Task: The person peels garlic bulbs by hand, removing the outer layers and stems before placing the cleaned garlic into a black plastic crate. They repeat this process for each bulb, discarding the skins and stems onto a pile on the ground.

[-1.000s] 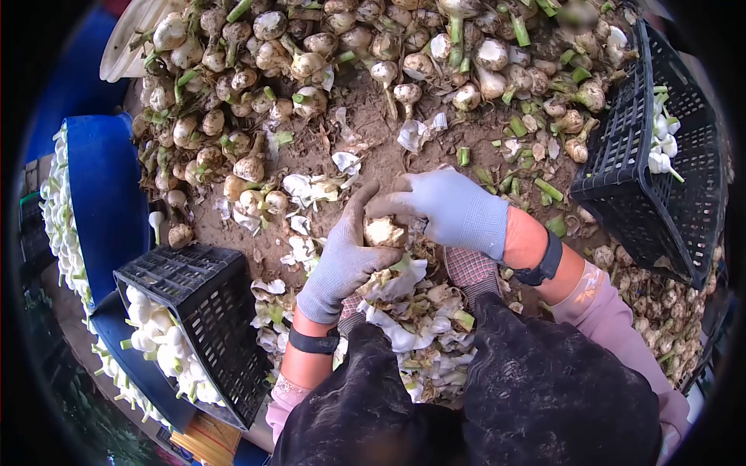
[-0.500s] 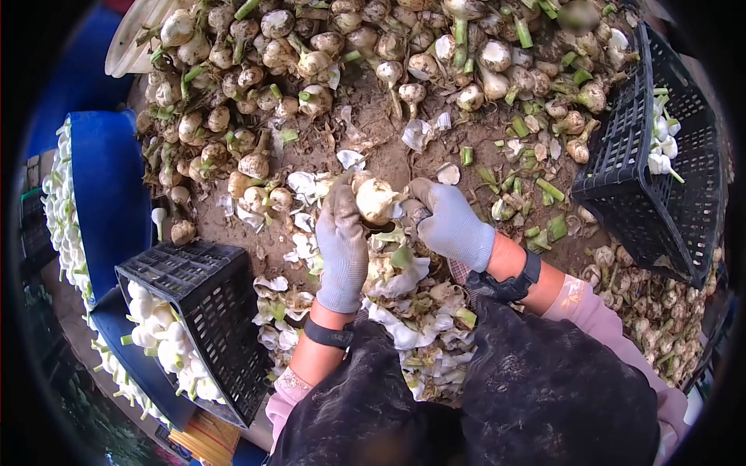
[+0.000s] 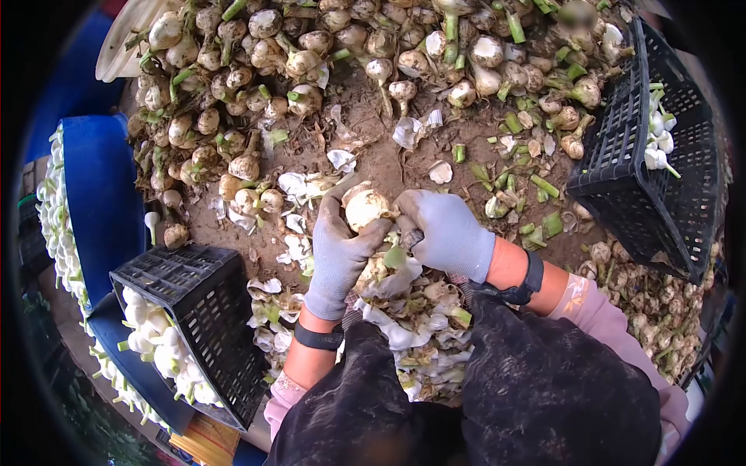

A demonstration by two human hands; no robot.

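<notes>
A garlic bulb (image 3: 366, 211), pale with brownish patches, sits in my left hand (image 3: 339, 247), its gloved fingers and thumb wrapped round it. Close at the bulb's right side, my right hand (image 3: 449, 236) is closed in a grey-blue glove with dirty fingertips. Whatever is pinched in it, if anything, is hidden by the fingers. Beneath both hands lies a heap of peeled garlic skins (image 3: 404, 326) between my knees. Loose white skin pieces (image 3: 299, 186) are scattered on the soil just beyond the left hand.
Unpeeled, soil-covered garlic bulbs (image 3: 307, 62) are piled ahead. At left, a black crate (image 3: 221, 326) holds clean white garlic, beside a blue container (image 3: 101, 202) with more. Another black crate (image 3: 676, 155) with several white bulbs stands right. Cut green stems (image 3: 544, 186) litter the soil.
The bulb has shifted slightly left and turned in my left hand, whose thumb now lies across its lower right. My right hand has stayed close to it. The whole view has shifted slightly.
</notes>
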